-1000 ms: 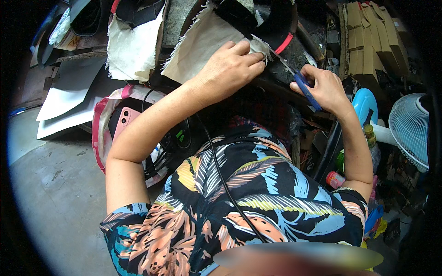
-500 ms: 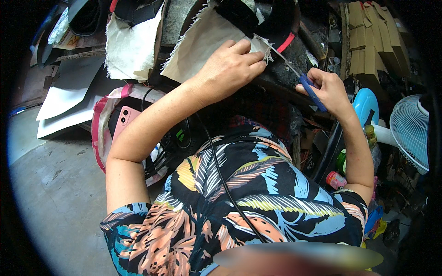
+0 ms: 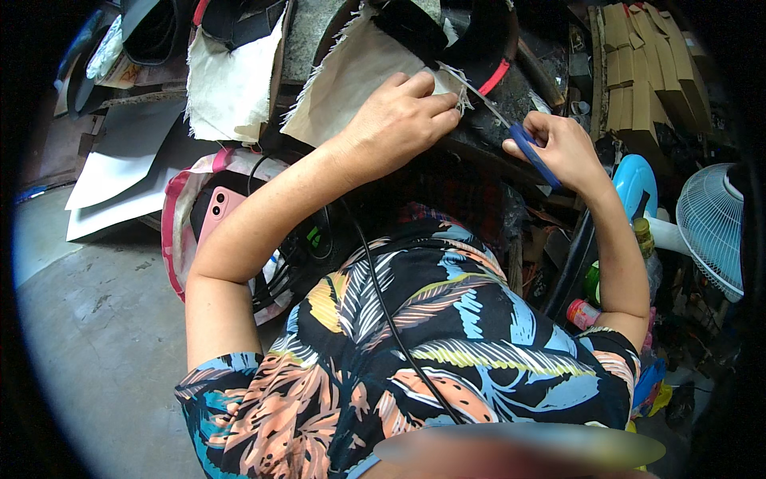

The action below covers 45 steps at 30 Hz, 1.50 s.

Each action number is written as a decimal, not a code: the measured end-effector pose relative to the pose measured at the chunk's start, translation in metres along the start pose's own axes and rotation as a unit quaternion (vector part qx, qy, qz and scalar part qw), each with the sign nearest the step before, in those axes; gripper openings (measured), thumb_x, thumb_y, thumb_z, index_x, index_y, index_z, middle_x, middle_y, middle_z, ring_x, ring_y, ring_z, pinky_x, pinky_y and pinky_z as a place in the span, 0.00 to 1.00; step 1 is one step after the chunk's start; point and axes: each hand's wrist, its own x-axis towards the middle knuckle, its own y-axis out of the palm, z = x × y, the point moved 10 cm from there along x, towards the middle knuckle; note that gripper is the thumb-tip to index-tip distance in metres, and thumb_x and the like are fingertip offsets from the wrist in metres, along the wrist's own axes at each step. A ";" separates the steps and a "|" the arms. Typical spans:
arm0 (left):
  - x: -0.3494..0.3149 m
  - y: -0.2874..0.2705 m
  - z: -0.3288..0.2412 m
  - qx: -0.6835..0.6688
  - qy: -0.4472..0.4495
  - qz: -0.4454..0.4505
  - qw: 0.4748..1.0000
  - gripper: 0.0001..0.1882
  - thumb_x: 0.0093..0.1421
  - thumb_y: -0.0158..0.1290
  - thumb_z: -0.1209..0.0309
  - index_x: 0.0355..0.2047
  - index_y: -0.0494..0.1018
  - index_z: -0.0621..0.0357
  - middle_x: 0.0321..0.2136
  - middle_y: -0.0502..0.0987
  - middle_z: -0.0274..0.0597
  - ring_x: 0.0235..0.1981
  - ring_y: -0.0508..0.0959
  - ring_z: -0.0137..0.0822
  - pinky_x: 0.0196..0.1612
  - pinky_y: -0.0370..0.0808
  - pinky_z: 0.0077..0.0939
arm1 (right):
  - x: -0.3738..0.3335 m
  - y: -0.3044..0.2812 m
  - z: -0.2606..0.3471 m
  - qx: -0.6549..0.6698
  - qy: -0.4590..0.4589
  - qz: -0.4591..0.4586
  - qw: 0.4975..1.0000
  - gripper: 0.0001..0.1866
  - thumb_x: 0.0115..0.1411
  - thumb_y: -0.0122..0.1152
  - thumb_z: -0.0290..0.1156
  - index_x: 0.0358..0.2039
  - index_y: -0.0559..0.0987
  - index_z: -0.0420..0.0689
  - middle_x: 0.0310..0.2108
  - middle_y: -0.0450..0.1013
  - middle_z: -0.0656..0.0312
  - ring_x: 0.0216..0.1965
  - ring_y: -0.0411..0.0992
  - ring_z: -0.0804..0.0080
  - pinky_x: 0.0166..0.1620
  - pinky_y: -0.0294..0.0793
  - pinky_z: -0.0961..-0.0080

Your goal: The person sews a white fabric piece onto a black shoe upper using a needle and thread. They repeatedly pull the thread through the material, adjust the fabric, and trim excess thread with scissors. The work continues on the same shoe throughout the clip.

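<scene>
On my head camera, here's the left hand [image 3: 407, 120], laid over the cream cloth [image 3: 351, 84], its fingers bent inward and holding the cloth near its right-hand side. The fingertips are partly tucked out of my sight. And over to the right hand [image 3: 565, 153]: its fingers are closed around the blue handles of the scissors [image 3: 536, 156], the thumb on the inner side. The narrow blades slant up and leftward, their tips right at the frayed edge of the cloth; how far apart they stand, I cannot tell.

The cloth itself sits at the near side of the counter [image 3: 302, 41], with a black fuzzy piece [image 3: 411, 28] lying over its upper part. Just beyond the blades I have a red strip [image 3: 495, 77]. Left of the cloth, another cream piece [image 3: 231, 89] hangs at the counter's near edge.

Lower left, a pink phone [image 3: 219, 209] rests in a pink-edged bag [image 3: 174, 239], just beside the left forearm. White sheets [image 3: 120, 164] lie farther left. Out right, folded cardboard [image 3: 638, 68] stands upright, and below it I see a fan [image 3: 714, 223].
</scene>
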 end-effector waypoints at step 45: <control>0.022 0.017 0.116 -0.118 -0.275 -0.007 0.954 0.12 0.61 0.57 0.64 0.31 0.78 0.63 0.31 0.78 0.53 0.37 0.80 0.52 0.44 0.76 0.42 | 0.082 -0.064 -0.130 -0.118 0.099 -0.168 0.974 0.31 0.52 0.68 0.59 0.32 0.80 0.38 0.20 0.74 0.53 0.25 0.75 0.61 0.32 0.71 0.66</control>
